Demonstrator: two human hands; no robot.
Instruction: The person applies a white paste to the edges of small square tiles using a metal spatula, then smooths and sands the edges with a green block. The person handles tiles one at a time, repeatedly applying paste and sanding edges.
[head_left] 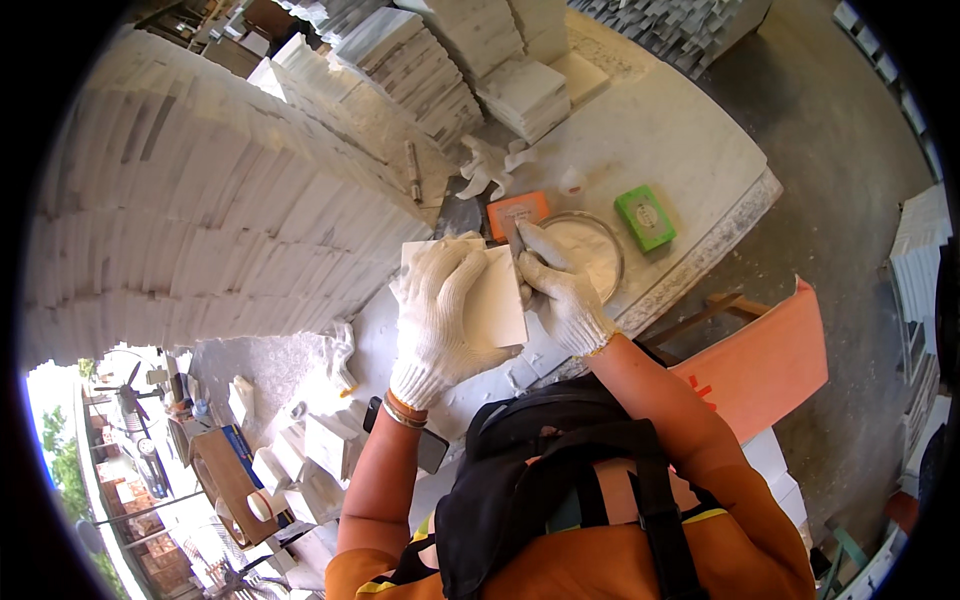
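A white stone tile [494, 305] lies tilted in front of me. My left hand [437, 300], in a white knitted glove, presses over its left part, with fingers over the face and the thumb toward the near edge. My right hand [566, 302], gloved alike, closes round a small flat grey tool [515, 243] at the tile's right edge. Most of that tool is hidden by the fingers. Just beyond the right hand sits a round dish of white powder [590, 250]. An orange box [517, 212] stands behind the tile, and a green box [645, 218] is right of the dish.
Tall stacks of white tiles [200, 210] rise at the left, with more stacks [420, 75] at the back. A crumpled glove [483, 165] and a marker-like stick [413, 170] lie beyond. A phone [430, 448] rests by my left forearm; an orange sheet [765, 360] stands at right.
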